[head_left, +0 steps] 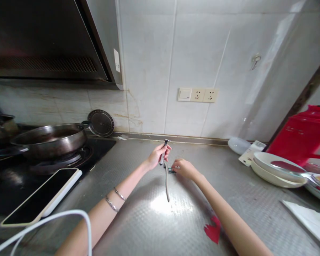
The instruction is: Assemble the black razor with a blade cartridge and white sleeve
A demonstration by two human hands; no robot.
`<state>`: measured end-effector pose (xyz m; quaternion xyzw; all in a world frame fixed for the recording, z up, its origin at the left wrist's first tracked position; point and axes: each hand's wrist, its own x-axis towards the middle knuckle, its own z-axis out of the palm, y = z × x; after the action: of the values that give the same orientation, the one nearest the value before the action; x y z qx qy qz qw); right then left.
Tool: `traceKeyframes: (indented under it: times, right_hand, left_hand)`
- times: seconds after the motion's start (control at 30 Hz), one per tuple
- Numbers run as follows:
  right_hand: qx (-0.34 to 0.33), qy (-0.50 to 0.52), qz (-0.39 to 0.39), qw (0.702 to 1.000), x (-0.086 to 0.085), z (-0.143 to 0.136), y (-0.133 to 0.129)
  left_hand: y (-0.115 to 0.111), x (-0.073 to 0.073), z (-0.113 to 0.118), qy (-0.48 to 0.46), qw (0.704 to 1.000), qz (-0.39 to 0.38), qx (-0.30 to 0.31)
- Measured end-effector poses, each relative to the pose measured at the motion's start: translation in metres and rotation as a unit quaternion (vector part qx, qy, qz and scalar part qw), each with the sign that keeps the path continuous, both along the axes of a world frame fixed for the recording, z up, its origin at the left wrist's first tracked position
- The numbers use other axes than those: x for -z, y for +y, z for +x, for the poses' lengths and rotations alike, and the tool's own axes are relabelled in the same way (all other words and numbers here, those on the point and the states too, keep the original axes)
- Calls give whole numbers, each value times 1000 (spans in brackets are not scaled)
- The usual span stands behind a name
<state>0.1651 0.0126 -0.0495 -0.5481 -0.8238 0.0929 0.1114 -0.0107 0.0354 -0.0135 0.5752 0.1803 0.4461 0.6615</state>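
My left hand [159, 156] is closed around a small grey-handled tool [162, 157], held upright above the counter. It has a black neck and a narrow crosswise head, like a razor or a peeler; the exact kind is unclear. My right hand [185, 168] rests low at the counter, its fingers closed on the end of a small teal-and-dark piece [171, 170] that they partly cover. Between my hands a thin grey strip [167, 185] lies lengthwise on the metal counter [138, 213], its far end close to the teal piece.
At left, a steel pan [53, 142] sits on the black stove, near a phone [40, 199] and a white cable [69, 212]. Stacked white dishes [277, 174], a red jug [301, 135] and white paper [309, 220] lie right. A red patch [212, 231] shows beside my right forearm.
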Motion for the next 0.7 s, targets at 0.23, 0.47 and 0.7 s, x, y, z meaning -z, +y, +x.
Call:
traceKeyframes:
  times: [0.23,0.47,0.7]
  right_hand:
    - [-14,-51,41,998,1,-3,-1]
    - [-3,-39,38,998,1,-3,-1]
    - [-8,34,44,998,9,-2,5]
  left_hand:
    - [0,1,1,3,1000,0,2]
    - [0,2,1,6,1000,-3,5]
    - [1,2,0,-4,1000,-8,6]
